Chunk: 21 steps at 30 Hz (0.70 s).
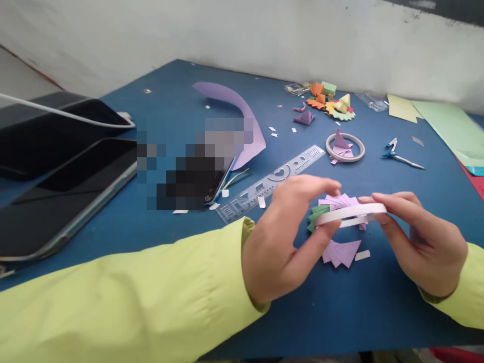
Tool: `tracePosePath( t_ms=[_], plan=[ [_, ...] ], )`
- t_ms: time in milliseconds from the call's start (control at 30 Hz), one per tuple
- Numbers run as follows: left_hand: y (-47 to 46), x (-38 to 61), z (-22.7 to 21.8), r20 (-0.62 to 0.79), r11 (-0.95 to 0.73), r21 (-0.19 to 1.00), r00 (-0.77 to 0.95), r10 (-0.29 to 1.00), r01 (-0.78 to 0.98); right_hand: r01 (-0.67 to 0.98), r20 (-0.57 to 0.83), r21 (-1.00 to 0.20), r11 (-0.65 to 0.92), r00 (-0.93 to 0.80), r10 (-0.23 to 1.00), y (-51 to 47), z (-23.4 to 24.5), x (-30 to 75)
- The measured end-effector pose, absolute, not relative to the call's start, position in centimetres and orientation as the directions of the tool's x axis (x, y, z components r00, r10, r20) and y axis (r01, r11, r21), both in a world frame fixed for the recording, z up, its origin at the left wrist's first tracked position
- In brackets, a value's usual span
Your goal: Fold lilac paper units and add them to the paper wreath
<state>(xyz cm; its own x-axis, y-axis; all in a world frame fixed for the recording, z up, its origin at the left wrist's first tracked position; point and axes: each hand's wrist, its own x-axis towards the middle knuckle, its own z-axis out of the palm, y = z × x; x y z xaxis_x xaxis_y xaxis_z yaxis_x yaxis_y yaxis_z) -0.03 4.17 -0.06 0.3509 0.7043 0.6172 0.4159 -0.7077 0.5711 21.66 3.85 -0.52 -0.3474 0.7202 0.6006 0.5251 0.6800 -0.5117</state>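
Observation:
Both hands grip a white tape roll (350, 214) held flat just above the blue table (181, 116). My left hand (291, 237) pinches the roll's left edge between thumb and fingers. My right hand (419, 237) holds the right edge, fingers laid over the top. Folded purple and green paper pieces (333, 202) are fanned out behind and under the roll. More folded purple paper (340, 252) lies on the table below it. Both sleeves are yellow-green.
A clear stencil ruler (270, 182) lies left of the hands. Beyond it sit a second tape ring (345, 147) with purple paper inside, a curved purple sheet (242, 113), coloured folded pieces (327, 103), a blue tool (401, 157), green sheets (449, 126), and dark tablets (64, 186) at left.

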Motion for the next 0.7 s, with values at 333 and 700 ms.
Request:
tracePosePath(
  t_ms=[333, 700],
  plan=[
    [4.2, -0.3, -0.9, 0.531, -0.735, 0.677, 0.668, 0.521, 0.034, 0.495, 0.660, -0.145, 0.857, -0.597, 0.456, 4.0, 0.5, 22.0],
    [3.3, 0.0, -1.2, 0.524, -0.917, 0.298, 0.758, 0.389, 0.265, 0.354, 0.581, -0.220, 0.909, -0.701, 0.413, 4.3, 1.4, 22.1]
  ],
)
